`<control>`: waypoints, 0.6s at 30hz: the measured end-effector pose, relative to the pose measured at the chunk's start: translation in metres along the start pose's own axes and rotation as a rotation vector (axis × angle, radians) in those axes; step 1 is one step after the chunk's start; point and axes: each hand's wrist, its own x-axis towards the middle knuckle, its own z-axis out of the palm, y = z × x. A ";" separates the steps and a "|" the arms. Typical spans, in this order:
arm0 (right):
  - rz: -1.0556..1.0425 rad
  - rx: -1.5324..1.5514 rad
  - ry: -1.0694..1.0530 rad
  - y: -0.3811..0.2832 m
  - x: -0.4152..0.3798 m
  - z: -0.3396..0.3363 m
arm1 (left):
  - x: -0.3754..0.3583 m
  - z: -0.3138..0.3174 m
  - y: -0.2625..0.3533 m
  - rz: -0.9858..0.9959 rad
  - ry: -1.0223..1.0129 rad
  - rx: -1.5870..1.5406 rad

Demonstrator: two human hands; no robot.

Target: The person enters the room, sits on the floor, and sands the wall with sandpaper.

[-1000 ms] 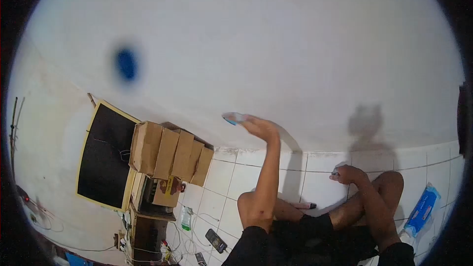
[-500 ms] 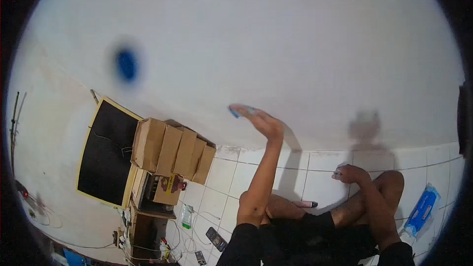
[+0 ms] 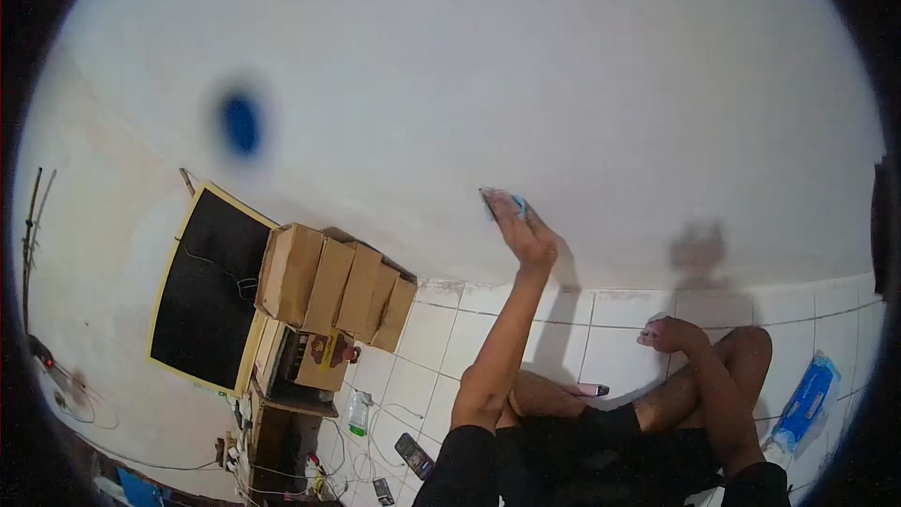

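Observation:
My left hand (image 3: 526, 230) is held flat against the white wall (image 3: 610, 113), arm stretched forward, with a light blue cloth (image 3: 519, 206) under its fingers. Only small blue edges of the cloth show; the hand covers the rest. Over my bent right leg, my right hand (image 3: 670, 333) is closed with curled fingers. Whether it holds anything is hidden. A small pink and black object (image 3: 591, 391) lies on the floor beside my left leg.
Stacked cardboard boxes (image 3: 328, 282) and a black yellow-framed panel (image 3: 211, 286) stand at the left. Cables, a phone (image 3: 414, 455) and a clear bottle (image 3: 358, 412) lie on the white tiled floor (image 3: 427, 338). A blue packet (image 3: 806, 402) is at the right.
My left hand has moved right along the wall with the cloth, and its fingers now point more upward. My right hand has barely moved.

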 end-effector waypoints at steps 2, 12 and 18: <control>0.029 0.007 0.016 0.004 0.003 0.006 | 0.002 0.003 -0.002 -0.239 0.126 -0.140; 0.085 0.001 -0.044 -0.012 -0.011 -0.006 | -0.014 0.017 0.007 -0.027 0.040 -0.012; 0.045 0.008 -0.010 -0.003 -0.003 0.001 | -0.013 0.024 0.017 -0.060 0.043 0.015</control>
